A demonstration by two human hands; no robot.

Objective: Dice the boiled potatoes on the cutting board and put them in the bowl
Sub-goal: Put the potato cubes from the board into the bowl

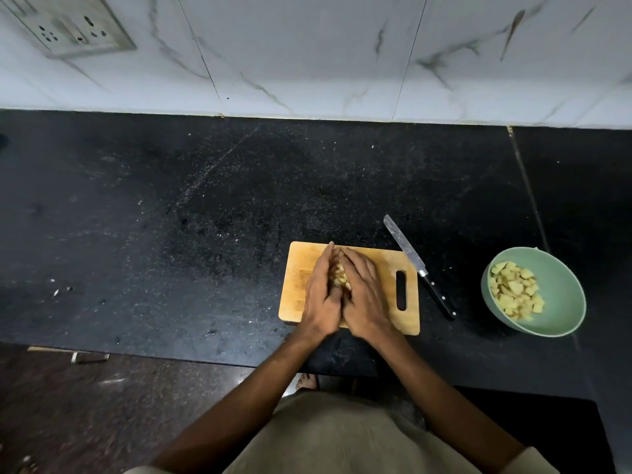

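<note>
A wooden cutting board [297, 268] lies on the black counter. My left hand [320, 297] and my right hand [365, 295] rest on it side by side, fingers fairly straight and meeting at the tips, cupped around a small heap of diced potato [339, 278]. Only a narrow strip of that heap shows between the palms. To the right stands a pale green bowl [562, 292] holding several potato pieces [514, 291].
A knife [415, 262] with a black handle lies on the counter between the board and the bowl, blade pointing away from me. The black stone counter [205, 217] stretches left to a marble-tiled wall. A wall socket [68, 29] is at the top left.
</note>
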